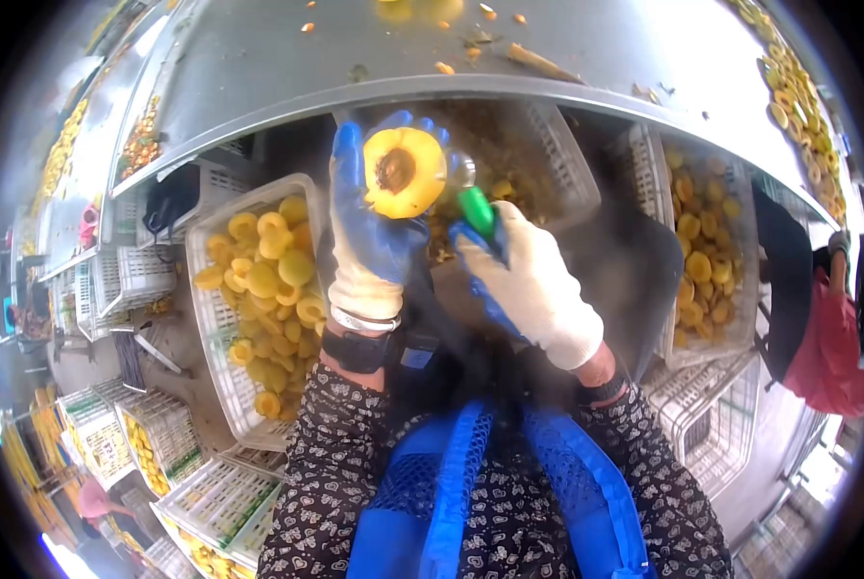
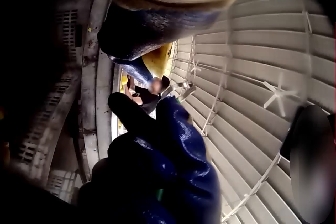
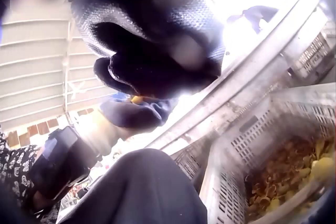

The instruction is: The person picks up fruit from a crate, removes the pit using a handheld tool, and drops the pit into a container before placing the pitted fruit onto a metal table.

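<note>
A halved yellow peach (image 1: 405, 174) faces up in my left hand (image 1: 379, 241), its brown, rough centre showing. The blue-palmed glove holds it from below and behind, with the thumb along its left side. My right hand (image 1: 533, 280), in the same kind of glove, grips a green-handled pitting tool (image 1: 477, 210). Its shiny metal end stands right by the peach's right edge. From the left wrist, that end looks like a curved metal loop (image 2: 184, 91), beyond the right hand's dark blue fingers (image 2: 184, 145). The left hand partly hides the peach half (image 2: 157, 61) there.
A metal table (image 1: 403, 48) with scraps runs across the front. Crates of peach halves stand at left (image 1: 206, 318) and right (image 1: 649, 159). Under the table edge is a scrap crate (image 1: 559, 145). Another person (image 1: 827, 347) is at far right.
</note>
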The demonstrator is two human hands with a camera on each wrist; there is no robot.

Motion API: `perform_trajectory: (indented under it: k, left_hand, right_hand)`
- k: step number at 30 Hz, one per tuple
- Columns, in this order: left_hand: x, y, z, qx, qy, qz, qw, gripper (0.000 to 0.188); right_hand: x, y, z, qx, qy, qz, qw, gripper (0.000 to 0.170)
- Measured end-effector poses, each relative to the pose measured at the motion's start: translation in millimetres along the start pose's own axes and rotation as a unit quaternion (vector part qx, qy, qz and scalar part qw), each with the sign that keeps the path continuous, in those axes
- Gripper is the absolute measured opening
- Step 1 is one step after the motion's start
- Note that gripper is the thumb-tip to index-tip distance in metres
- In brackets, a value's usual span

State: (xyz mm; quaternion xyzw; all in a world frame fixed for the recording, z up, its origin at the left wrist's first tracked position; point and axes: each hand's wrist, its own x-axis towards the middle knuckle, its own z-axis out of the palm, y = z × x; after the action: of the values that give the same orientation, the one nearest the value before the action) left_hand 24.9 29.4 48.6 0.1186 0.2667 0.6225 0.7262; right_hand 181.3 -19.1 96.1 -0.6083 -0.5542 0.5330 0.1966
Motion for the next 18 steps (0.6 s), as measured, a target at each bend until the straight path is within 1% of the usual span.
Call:
perform_trajectory:
  k: [2,4,5,8,11,14,17,18]
  left_hand:
    - [-9,-6,-6,0.089,-0.007,0.021,0.996,0.056]
    - [-16,-11,-9,0.177,-0.020,0.046,0.983,0.060]
    - [-16,-11,-13,0.202,-0.032,0.050,0.978,0.055]
    - [-19,-19,-11,0.230,0.015,0.106,0.967,0.054]
    - [-19,-17,-24,0.391,-0.051,0.146,0.907,0.047]
    - [-11,-24,-38,0.529,-0.020,0.228,0.818,0.047]
    - [-6,-32,-39,0.419,0.022,0.159,0.894,0.047]
    - [-6,-33,-39,0.458,0.009,0.178,0.871,0.048]
  right_hand:
    - [2,19,20,-0.118,0.054,-0.115,0.985,0.034]
    - [2,25,29,-0.144,0.064,-0.117,0.981,0.034]
    - [2,26,31,-0.157,0.068,-0.120,0.978,0.035]
    - [2,28,35,-0.162,0.069,-0.102,0.979,0.034]
    - [5,35,40,-0.155,0.066,-0.116,0.979,0.033]
    - [11,37,47,-0.144,0.043,-0.082,0.985,0.032]
    - [14,42,54,-0.122,0.038,-0.065,0.990,0.032]
    - [13,44,53,-0.117,0.033,-0.069,0.990,0.032]
